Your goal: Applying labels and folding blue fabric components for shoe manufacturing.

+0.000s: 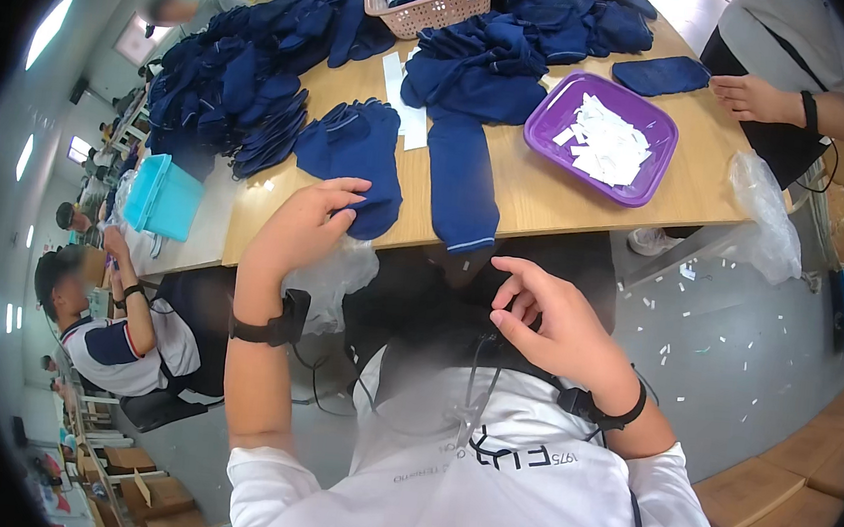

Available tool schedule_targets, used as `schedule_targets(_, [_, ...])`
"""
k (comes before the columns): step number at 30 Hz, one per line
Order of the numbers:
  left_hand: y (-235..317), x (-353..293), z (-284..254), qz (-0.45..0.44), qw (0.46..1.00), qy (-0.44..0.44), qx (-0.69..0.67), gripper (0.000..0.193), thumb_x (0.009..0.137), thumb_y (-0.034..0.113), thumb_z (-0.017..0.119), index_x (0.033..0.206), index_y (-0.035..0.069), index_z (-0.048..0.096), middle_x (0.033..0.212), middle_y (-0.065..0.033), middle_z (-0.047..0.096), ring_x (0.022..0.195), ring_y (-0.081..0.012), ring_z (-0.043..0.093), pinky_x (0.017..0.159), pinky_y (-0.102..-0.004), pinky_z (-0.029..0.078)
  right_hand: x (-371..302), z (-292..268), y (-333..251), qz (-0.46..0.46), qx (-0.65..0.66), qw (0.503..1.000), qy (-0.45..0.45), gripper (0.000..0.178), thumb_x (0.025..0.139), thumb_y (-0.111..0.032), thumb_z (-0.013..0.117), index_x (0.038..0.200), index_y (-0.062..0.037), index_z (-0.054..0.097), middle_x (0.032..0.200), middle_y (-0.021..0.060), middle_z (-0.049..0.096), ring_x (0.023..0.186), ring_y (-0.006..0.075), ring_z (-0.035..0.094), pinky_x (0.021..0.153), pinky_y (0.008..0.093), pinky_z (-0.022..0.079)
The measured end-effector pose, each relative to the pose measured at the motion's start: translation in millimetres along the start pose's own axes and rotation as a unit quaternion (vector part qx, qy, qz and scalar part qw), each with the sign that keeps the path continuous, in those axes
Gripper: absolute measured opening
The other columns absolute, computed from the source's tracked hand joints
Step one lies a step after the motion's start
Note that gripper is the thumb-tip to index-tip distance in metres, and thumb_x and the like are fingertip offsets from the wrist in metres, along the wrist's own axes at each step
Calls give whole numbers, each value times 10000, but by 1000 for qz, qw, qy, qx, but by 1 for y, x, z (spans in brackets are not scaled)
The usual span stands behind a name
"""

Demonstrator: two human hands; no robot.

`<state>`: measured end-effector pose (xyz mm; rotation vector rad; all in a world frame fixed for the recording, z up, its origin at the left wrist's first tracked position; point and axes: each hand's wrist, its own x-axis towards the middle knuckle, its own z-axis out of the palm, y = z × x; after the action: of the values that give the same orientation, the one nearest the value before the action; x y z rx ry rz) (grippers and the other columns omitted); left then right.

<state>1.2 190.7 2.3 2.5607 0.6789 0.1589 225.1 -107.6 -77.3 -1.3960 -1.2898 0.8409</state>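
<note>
My left hand (307, 225) hovers at the near edge of a small pile of navy socks (357, 147), fingers loosely bent and apart, with nothing seen in them. It overlaps the pile in the picture; I cannot tell whether it touches. To the right of that pile, a single navy sock (462, 182) with a pale-edged cuff lies flat, its cuff at the table's near edge. My right hand (562, 321) is in the air just right of that cuff, thumb and forefinger apart and nothing between them. A purple basin (536, 128) of white slips (605, 144) stands beyond it.
Heaped navy socks (228, 76) cover the table's left and back. A pink basket (428, 18) holds dark and white rolls. A turquoise bin (165, 199) stands at the left. Another person's hand (748, 96) reaches toward a navy sock (661, 76) at the right. Cardboard boxes (773, 495) lie lower right.
</note>
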Motion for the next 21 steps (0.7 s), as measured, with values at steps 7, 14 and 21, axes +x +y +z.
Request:
schedule_targets(7, [-38,33,-75,-13,977,207,57,270,998,86,668,1237,10,766,1023,-40,761,896,-137,689,851,-314,548,9,5,19,-9,-13,1000,17,398,950,-107,749,1320,11,662,864,66,726,664,176,674,645,302,540])
schedule_targets(14, [80,50,-165,234,952,194,-3,219,941,40,616,1128,43,729,1010,9,722,1043,-94,627,868,-254,485,31,-28,7,-31,-71,997,-15,508,918,-139,793,1385,3,653,1006,83,738,840,172,681,802,309,562])
schedule_targets(21, [184,-16,-80,320,943,10,94,61,749,68,686,774,97,733,1339,-202,559,1247,-370,560,1076,-479,421,37,-16,3,-39,541,815,-205,1435,789,-861,751,1740,-104,-11,1558,230,480,1378,427,601,1079,532,561])
